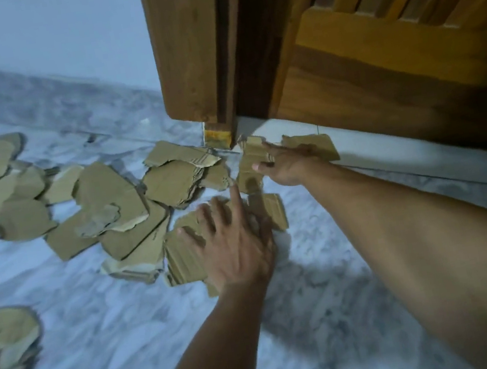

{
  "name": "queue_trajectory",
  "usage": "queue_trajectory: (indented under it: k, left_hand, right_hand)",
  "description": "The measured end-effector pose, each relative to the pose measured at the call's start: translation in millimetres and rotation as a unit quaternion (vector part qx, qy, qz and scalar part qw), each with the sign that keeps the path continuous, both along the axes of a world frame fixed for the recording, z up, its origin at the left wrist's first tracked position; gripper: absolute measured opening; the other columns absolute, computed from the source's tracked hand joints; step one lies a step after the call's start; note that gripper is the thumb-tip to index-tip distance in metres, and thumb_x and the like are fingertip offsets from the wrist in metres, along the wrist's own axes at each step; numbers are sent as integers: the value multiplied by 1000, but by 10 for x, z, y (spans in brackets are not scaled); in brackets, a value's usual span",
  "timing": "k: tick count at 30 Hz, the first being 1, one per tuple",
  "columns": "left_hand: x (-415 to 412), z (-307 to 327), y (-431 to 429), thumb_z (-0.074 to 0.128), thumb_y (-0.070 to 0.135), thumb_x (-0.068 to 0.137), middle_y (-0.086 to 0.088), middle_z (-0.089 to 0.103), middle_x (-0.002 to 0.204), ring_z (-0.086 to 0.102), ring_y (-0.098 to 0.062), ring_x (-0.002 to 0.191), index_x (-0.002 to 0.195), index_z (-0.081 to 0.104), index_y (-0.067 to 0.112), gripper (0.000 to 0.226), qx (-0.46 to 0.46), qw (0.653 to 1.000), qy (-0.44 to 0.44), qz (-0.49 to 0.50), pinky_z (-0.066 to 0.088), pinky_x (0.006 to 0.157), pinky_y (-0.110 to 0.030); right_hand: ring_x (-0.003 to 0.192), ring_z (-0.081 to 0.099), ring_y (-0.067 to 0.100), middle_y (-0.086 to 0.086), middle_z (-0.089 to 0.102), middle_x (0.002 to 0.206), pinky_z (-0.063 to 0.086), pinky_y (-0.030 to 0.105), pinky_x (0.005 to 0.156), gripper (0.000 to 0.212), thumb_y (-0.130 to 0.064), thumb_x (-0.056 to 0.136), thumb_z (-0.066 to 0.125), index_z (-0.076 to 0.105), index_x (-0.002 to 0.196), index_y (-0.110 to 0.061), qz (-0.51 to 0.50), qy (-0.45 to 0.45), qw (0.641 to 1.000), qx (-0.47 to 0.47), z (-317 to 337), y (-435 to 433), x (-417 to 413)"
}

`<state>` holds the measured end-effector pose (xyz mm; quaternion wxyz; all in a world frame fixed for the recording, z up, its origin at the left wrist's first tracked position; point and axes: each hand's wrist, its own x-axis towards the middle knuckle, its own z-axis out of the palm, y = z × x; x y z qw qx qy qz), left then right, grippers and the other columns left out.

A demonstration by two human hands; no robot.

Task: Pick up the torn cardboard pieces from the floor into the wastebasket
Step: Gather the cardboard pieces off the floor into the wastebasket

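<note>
Barely started: my left hand (233, 244) spread flat on torn cardboard pieces (105, 214), right hand (288, 164) pinching one by the wooden door (374, 49), most still littering the marble floor (103, 352), wastebasket unseen.

Likely a home room, marble floor (134, 347), wooden door (390, 47), painted wall (50, 39)
</note>
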<state>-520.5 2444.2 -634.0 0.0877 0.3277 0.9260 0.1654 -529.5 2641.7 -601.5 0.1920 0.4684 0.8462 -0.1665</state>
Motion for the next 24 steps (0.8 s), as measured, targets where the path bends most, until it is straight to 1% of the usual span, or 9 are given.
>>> queue_trajectory:
  k: [2, 6, 8, 10, 14, 18, 20, 22, 24]
  left_hand:
    - [-76, 98, -129, 43, 76, 84, -17, 25, 155, 25, -37, 143, 154, -20, 32, 104, 1, 999, 39, -7, 19, 113, -64]
    - [-831, 123, -287, 37, 105, 52, -15, -34, 159, -25, -45, 148, 149, -34, 32, 141, -59, 987, 124, -85, -11, 109, -76]
    - [-1238, 108, -325, 32, 110, 41, -12, -37, 158, -27, -48, 145, 150, -32, 37, 146, -93, 986, 84, -109, -12, 106, -80]
    - [-1301, 12, -444, 22, 110, 47, -5, -28, 164, -21, -44, 149, 153, -23, 42, 134, -111, 985, 23, -129, -12, 110, -76]
    - [-855, -68, -740, 9, 104, 65, 0, -18, 166, -18, -39, 151, 155, -10, 47, 108, -72, 986, 28, -149, -14, 115, -68]
    - [-431, -5, -997, 2, 96, 75, 2, -13, 166, -17, -40, 151, 156, -2, 47, 95, -45, 987, 15, -154, -15, 115, -66]
    - [-159, 4, -1153, 4, 83, 88, 2, 5, 169, -5, -39, 154, 156, 12, 45, 79, -15, 987, 25, -159, -12, 118, -62]
    - [9, -19, -1294, 19, 65, 98, -5, 38, 156, 24, -40, 148, 147, 38, 33, 62, 27, 990, 45, -133, 5, 122, -58]
    - [103, -93, -1397, 41, 46, 96, -12, 56, 124, 49, -39, 121, 127, 51, 16, 45, 86, 989, 72, -99, 30, 112, -52]
  right_hand:
    - [153, 6, 41, 3, 0, 170, 12, 54, 123, 72, -65, 100, 36, 3, 160, -42, 41, -26, 999, 25, 86, -147, 88]
    - [154, 12, 36, 3, 8, 170, 17, 46, 123, 72, -61, 100, 44, 12, 161, -39, 60, -8, 998, 6, 121, -348, 254]
    - [154, 10, 35, 5, 10, 170, 16, 42, 123, 71, -61, 100, 45, 14, 160, -39, 63, -14, 998, 2, 153, -444, 319]
    - [155, 6, 34, 4, 8, 170, 15, 40, 122, 71, -61, 99, 47, 14, 160, -42, 61, -10, 998, -3, 210, -555, 369]
    - [155, 2, 32, -1, 4, 170, 12, 40, 122, 69, -53, 102, 49, 14, 160, -41, 56, -4, 998, -28, 250, -713, 449]
    - [148, 21, 43, 15, 14, 167, 30, 52, 117, 66, -35, 100, 40, 11, 159, -39, 37, -3, 999, -34, 334, -1002, 439]
    - [153, 1, 42, 10, -1, 170, 18, 60, 120, 63, -55, 104, 29, -4, 157, -48, 29, -4, 998, -61, 251, -1215, 438]
    - [153, -11, 40, 8, -11, 169, 11, 67, 118, 70, -78, 93, 23, -7, 152, -57, 33, 5, 997, -69, 126, -1424, 468]
    - [153, -11, 41, 9, -16, 168, 12, 72, 116, 69, -80, 91, 25, -2, 152, -59, 41, 7, 997, -65, 44, -1562, 585]
